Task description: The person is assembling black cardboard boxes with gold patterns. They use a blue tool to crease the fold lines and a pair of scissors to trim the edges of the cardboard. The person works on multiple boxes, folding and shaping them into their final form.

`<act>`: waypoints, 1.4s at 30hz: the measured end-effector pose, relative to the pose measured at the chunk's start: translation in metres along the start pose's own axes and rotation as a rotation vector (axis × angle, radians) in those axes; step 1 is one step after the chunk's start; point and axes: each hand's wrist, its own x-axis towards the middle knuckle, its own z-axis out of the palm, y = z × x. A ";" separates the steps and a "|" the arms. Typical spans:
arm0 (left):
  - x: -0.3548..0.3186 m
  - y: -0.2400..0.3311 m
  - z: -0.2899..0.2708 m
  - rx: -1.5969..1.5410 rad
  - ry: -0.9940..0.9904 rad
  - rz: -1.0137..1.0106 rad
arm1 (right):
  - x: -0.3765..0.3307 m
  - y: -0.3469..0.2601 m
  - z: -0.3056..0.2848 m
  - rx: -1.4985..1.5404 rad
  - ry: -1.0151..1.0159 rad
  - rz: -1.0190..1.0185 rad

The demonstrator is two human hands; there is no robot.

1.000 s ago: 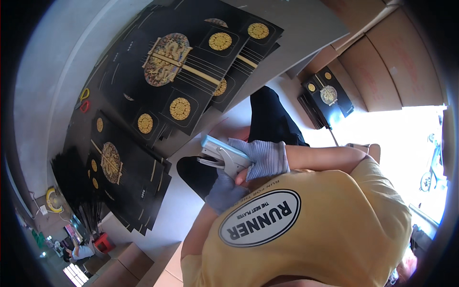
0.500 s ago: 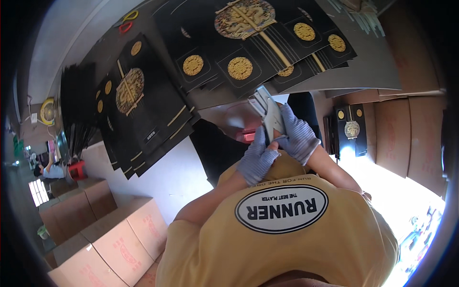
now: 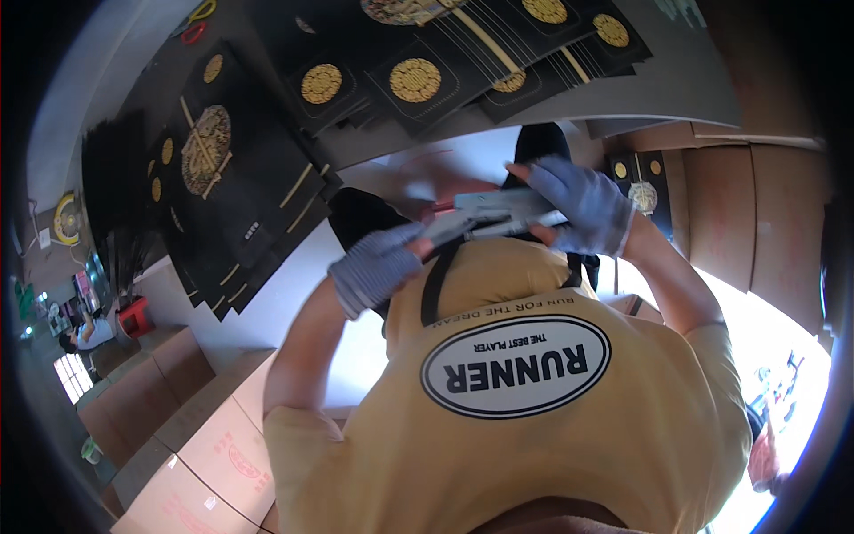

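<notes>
Watching remotely, I have the left hand (image 3: 378,267) and right hand (image 3: 583,205) both grasping the stapler (image 3: 498,208); black sheets (image 3: 251,178) lie far left.

Stapler (image 3: 491,212) has turned crosswise, left hand (image 3: 378,267) and right hand (image 3: 584,206) farther apart.

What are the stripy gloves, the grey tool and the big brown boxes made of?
The gloves look like soft, matt knitted fabric: they have fine stripes and a snug, bendy fit. The tool is blurred, but its pale grey, slightly shiny body suggests metal, maybe with plastic parts. The boxes look like dull cardboard: brown, flat-sided and straight-edged.
</notes>
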 end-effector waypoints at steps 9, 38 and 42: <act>-0.015 0.011 -0.005 -0.447 -0.373 0.002 | 0.011 0.015 -0.016 0.508 0.663 -0.314; -0.023 -0.037 -0.015 -0.382 0.123 0.860 | 0.138 -0.092 0.022 1.182 -0.262 -0.243; -0.031 -0.056 -0.034 -0.656 0.092 0.862 | 0.195 -0.112 0.003 0.629 -0.383 -0.381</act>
